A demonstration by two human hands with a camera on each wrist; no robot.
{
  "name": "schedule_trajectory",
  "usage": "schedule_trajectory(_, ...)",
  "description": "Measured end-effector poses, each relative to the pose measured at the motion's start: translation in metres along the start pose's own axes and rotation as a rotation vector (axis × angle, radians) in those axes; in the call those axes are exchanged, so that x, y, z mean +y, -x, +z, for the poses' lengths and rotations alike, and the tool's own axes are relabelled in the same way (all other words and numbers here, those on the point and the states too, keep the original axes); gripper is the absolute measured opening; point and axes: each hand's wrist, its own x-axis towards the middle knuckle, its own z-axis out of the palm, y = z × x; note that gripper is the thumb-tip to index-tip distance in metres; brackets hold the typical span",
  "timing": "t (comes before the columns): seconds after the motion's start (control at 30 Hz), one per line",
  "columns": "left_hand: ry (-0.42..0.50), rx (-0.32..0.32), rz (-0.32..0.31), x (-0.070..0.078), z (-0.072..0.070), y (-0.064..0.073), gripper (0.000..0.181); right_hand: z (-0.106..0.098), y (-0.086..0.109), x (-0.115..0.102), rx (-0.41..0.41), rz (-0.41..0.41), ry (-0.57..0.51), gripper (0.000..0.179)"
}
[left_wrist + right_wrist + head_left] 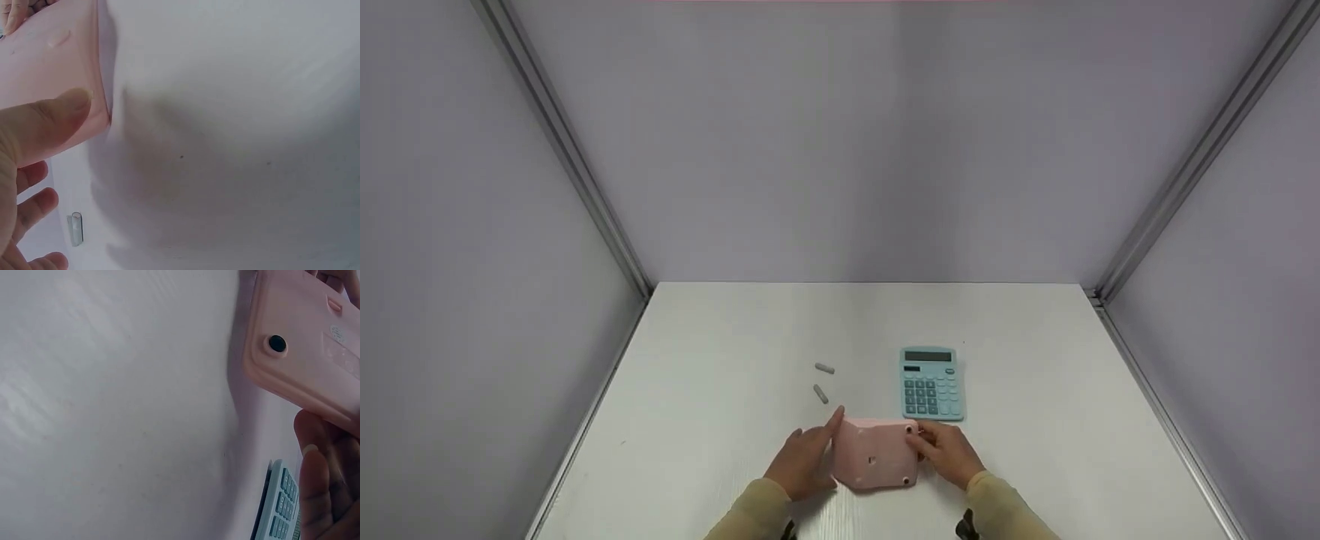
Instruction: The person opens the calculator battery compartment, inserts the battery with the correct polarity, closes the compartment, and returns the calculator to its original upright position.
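A pink calculator is held back side up near the front of the table, with dark round feet at its right corners. My left hand grips its left end; in the left wrist view the thumb lies across the pink shell, other fingers spread beyond its edge. My right hand pinches the upper right corner, thumb on the back. The right wrist view shows a black foot and a small latch slot on the back.
A light blue calculator lies face up just beyond my right hand. Two small grey batteries, an upper one and a lower one, lie beyond my left hand. Grey panels enclose the white table at the back and sides.
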Motion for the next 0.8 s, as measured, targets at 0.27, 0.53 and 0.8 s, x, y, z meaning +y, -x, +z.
schedule_trajectory(0.27,-0.101,0.042,0.03,0.001,0.006,0.0,0.136,0.003,-0.002,0.003,-0.035,-0.005,-0.002,0.032)
schedule_trajectory(0.53,-0.239,0.065,0.08,-0.001,0.014,-0.002,0.134,0.005,-0.003,0.005,-0.04,0.004,0.034,0.032)
schedule_trajectory(0.8,-0.3,0.04,0.094,0.005,0.018,0.0,0.143,0.005,-0.002,0.007,-0.049,0.028,0.056,0.034)
